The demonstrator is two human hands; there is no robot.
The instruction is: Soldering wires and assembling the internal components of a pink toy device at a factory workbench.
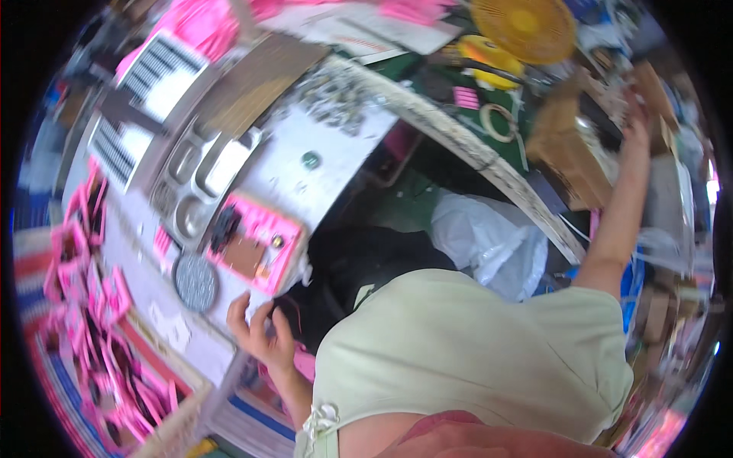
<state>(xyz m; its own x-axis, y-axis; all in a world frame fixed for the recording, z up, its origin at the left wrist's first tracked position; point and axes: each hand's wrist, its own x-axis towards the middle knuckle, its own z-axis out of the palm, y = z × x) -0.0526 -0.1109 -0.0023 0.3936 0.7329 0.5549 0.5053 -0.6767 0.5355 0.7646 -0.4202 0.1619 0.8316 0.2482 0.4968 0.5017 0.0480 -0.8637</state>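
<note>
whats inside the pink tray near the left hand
The pink tray by the left hand holds a black clump, a brown card and a small round part. Anything beneath them is covered.

A flat pink box [256, 243] lies open on the white table [336, 153], with small dark and brown parts inside it. Lots of small pink boxes [84, 298] are piled at the left side, and more pink packs [202, 23] lie at the top, next to a white sheet with black stripes [160, 65]. A white plastic bag [489, 237] sits under the table's curved edge, and brown cardboard boxes [569, 153] stand at the right.
</note>
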